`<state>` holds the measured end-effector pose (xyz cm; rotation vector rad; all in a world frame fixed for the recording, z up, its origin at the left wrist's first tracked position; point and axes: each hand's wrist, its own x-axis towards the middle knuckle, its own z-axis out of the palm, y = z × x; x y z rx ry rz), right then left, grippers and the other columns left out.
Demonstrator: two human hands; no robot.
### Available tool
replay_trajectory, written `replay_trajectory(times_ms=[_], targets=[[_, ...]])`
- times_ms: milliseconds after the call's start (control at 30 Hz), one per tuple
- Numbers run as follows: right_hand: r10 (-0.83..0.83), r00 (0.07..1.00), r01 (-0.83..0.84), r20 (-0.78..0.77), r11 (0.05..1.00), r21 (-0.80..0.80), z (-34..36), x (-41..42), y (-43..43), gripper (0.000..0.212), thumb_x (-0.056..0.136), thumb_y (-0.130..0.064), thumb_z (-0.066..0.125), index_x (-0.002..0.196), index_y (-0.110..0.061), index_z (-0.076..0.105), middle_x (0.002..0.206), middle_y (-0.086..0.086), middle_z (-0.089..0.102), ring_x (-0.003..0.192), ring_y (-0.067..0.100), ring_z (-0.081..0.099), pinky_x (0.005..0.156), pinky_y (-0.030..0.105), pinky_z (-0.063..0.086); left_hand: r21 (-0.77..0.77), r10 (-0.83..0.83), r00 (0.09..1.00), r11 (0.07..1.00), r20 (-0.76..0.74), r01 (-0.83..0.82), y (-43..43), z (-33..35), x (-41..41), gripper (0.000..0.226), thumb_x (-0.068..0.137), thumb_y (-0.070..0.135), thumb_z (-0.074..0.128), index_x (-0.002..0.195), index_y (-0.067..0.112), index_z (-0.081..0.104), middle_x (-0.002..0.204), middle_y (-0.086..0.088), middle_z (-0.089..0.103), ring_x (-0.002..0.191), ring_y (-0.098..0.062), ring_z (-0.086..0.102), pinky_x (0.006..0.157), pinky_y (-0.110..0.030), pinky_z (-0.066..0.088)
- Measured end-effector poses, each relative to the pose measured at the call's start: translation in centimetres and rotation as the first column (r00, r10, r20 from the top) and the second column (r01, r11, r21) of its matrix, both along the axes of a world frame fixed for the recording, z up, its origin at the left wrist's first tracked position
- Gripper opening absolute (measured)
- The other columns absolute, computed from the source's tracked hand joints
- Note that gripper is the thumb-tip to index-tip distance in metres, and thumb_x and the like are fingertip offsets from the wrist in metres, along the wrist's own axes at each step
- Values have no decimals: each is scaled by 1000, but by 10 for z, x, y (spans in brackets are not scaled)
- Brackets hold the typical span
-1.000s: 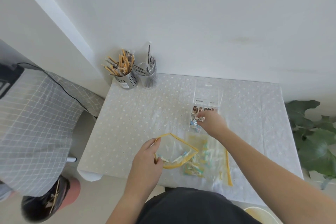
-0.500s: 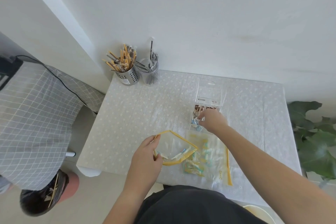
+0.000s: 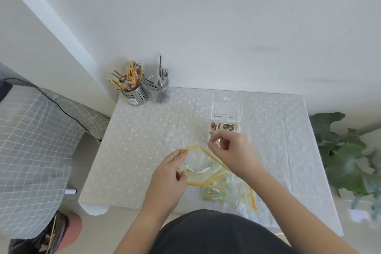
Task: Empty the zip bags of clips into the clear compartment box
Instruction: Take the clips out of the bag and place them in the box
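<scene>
Zip bags of clear plastic with yellow closing strips are counted as two, and both lie on the near side of the clear plastic compartment box [image 3: 225, 112]. The open zip bag [image 3: 203, 182] is held up just near and left of the box, its mouth spread wide. Its yellow rim is pinched by the left hand [image 3: 165, 179]: the fingers are curled over the far left part of the rim and the thumb is pressed on the near part. Two pale clips [image 3: 188, 168] are seen inside it. The flat zip bag [image 3: 239, 189] is laid on the white dotted tablecloth [image 3: 144, 140], nearer than the box and partly under the open bag. A heap of pale green and cream clips is seen in it; their number cannot be told.

The right hand [image 3: 235, 152] is held over the near end of the box, fingers curled, thumb and forefinger drawn close together. Whether anything is pinched between them cannot be told. Brown clips [image 3: 222, 127] are seen in one row of compartments in the box.

Two cups are stood far left of the box by the wall: one perforated metal cup [image 3: 135, 96] of wrapped sticks and one clear cup [image 3: 160, 94] of grey pieces.
</scene>
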<state>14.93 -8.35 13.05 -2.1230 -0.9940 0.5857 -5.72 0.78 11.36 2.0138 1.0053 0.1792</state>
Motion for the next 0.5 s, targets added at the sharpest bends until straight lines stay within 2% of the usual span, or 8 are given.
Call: replay_trajectory(times_ms=[100, 167, 200, 233, 300, 367, 400, 500], targets=[[229, 968, -248, -106, 941, -229, 15, -19, -6, 17, 98, -27, 60, 105, -30, 76, 76, -16, 66, 66, 0, 60, 66, 15, 47, 23, -47, 999, 999, 22, 47, -2, 4, 4, 62, 99, 4, 60, 152, 35, 54, 143, 45, 42, 73, -9, 63, 85, -11, 50], [365, 930, -351, -47, 839, -415, 8, -27, -2, 31, 103, -19, 50, 128, -21, 69, 110, -5, 73, 97, 11, 69, 85, 25, 55, 36, -79, 996, 996, 28, 78, -3, 5, 8, 61, 99, 4, 61, 152, 34, 55, 148, 38, 45, 74, -5, 63, 85, -11, 49], [426, 905, -375, -16, 778, -503, 4, -31, 3, 33, 104, -14, 47, 131, -15, 66, 117, 2, 71, 106, 19, 69, 88, 30, 55, 40, -98, 995, 994, 32, 97, -4, 6, 10, 62, 99, 4, 61, 152, 35, 55, 150, 35, 46, 76, -2, 63, 85, -12, 49], [483, 876, -389, 8, 716, -580, 0, -35, 8, 29, 103, -8, 46, 125, -8, 65, 111, 5, 68, 104, 24, 68, 83, 31, 54, 43, -114, 993, 993, 36, 113, -6, 6, 11, 62, 98, 4, 62, 151, 35, 55, 151, 34, 46, 77, 0, 63, 86, -12, 49], [599, 800, -428, -11, 559, -710, -5, -44, 19, 16, 101, -1, 46, 95, -3, 61, 82, 4, 53, 75, 22, 60, 64, 28, 45, 42, -130, 991, 991, 40, 128, -9, 7, 14, 63, 97, 2, 62, 150, 35, 56, 152, 34, 45, 82, 3, 62, 89, -12, 49], [706, 708, -450, -19, 430, -783, -7, -54, 29, 34, 101, -1, 49, 68, -10, 49, 68, 3, 41, 57, 17, 43, 59, 29, 38, 48, -148, 989, 988, 29, 147, -12, 6, 14, 65, 95, 1, 62, 150, 36, 57, 153, 35, 44, 87, 6, 61, 94, -14, 49], [753, 658, -456, -11, 388, -801, -9, -56, 33, 40, 101, -1, 49, 63, -11, 45, 66, 4, 40, 57, 17, 42, 64, 30, 39, 55, -165, 986, 985, 24, 163, -13, 6, 15, 67, 94, -1, 62, 149, 37, 58, 154, 35, 44, 87, 8, 60, 96, -16, 49], [808, 588, -456, 48, 380, -805, -27, -59, 38, 41, 101, -4, 49, 61, -10, 44, 64, 2, 42, 76, 21, 52, 75, 30, 39, 59, -201, 979, 978, 19, 200, -13, 5, 13, 70, 91, -4, 60, 147, 38, 59, 153, 34, 44, 81, 6, 60, 93, -16, 49]])
